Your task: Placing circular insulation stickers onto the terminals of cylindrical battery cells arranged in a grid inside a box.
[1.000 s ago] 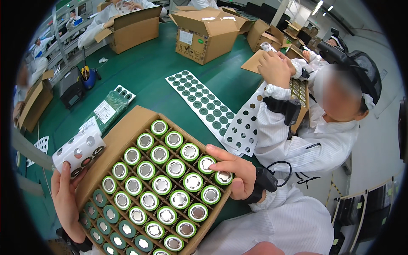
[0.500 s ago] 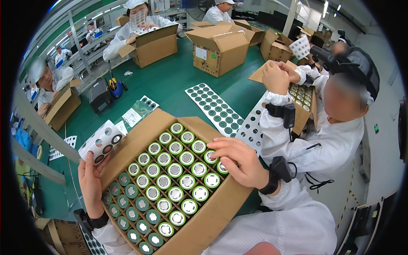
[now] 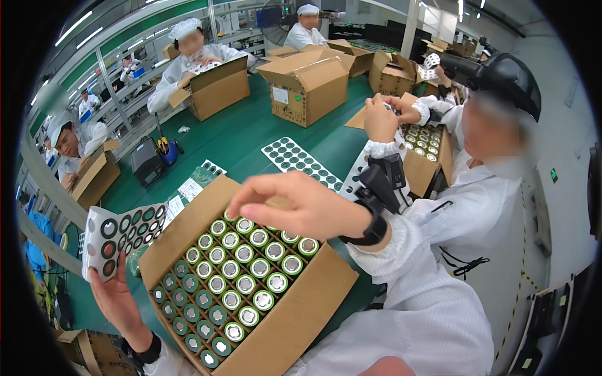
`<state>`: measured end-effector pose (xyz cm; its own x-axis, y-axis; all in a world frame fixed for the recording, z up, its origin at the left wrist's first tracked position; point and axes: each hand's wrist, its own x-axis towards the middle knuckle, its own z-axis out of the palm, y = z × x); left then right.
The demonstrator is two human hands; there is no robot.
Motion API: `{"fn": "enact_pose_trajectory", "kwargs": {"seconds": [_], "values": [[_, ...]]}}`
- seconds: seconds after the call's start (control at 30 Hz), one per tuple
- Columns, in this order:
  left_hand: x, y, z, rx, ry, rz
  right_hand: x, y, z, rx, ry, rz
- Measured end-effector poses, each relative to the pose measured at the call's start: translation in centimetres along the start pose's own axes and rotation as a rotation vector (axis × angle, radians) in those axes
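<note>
My left hand (image 3: 118,305) grips the lower edge of a white sheet of ring stickers (image 3: 130,229), held up beside the carton's left side. Dark rings and several punched-out round holes show on this sheet. In front of me a tilted open cardboard carton (image 3: 300,307) holds cylindrical battery cells (image 3: 245,284) in a cardboard divider grid. Cells toward the left end carry dark green rings on their tops; the others show bare metal ends with bright green rims. Above the far cells hovers my right hand (image 3: 295,205), its fingers loosely bent and thumb apart, nothing visible in it. It hides some cells.
Another sticker sheet (image 3: 301,164) lies on the green table (image 3: 216,139) beyond the carton. A black box-shaped device (image 3: 147,161) and blue-handled pliers (image 3: 167,150) stand to the left. At right a co-worker (image 3: 483,138) works over another cell carton (image 3: 433,164). More cartons (image 3: 307,94) stand farther back.
My right hand has lifted off the cells at the carton's right side and moved left over it. My left hand has moved left and down, turning the sticker sheet's face more into view.
</note>
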<state>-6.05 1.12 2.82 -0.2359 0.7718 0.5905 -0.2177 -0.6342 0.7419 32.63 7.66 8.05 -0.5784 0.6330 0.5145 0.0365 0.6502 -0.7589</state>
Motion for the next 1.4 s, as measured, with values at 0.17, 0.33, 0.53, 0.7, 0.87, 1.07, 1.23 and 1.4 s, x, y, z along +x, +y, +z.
{"fn": "enact_pose_trajectory", "kwargs": {"seconds": [0.17, 0.33, 0.53, 0.7, 0.87, 1.07, 1.23, 1.4], "values": [[-1.4, 1.1, 0.8, -0.038, 0.026, 0.048, 4.6, -0.8, 1.5, 0.495, -0.074, -0.065], [-2.4, 1.3, 2.3, -0.03, 0.118, 0.015, 8.6, -2.5, 4.7, 0.767, -0.081, -0.045], [-2.7, 0.5, 2.9, -0.016, 0.132, -0.001, 9.6, 1.6, 9.6, 0.821, -0.191, -0.003], [-2.6, 1.1, 3.4, -0.035, 0.12, 0.027, 6.9, 2.2, 11.1, 0.643, -0.641, 0.027], [-2.8, 0.8, 4.6, -0.073, 0.132, 0.026, 4.8, 2.3, 14.2, 0.366, -0.829, -0.384], [-2.8, -0.5, 6.0, -0.125, 0.224, 0.019, 2.9, 2.8, 16.7, 0.372, -0.89, -0.658], [-2.7, -0.7, 5.3, -0.159, 0.236, 0.005, 2.8, 2.3, 18.2, 0.247, -0.858, -0.76], [-2.4, -1.4, 5.9, -0.186, 0.225, -0.006, 2.4, 1.3, 17.0, 0.051, -0.853, -0.818]]}}
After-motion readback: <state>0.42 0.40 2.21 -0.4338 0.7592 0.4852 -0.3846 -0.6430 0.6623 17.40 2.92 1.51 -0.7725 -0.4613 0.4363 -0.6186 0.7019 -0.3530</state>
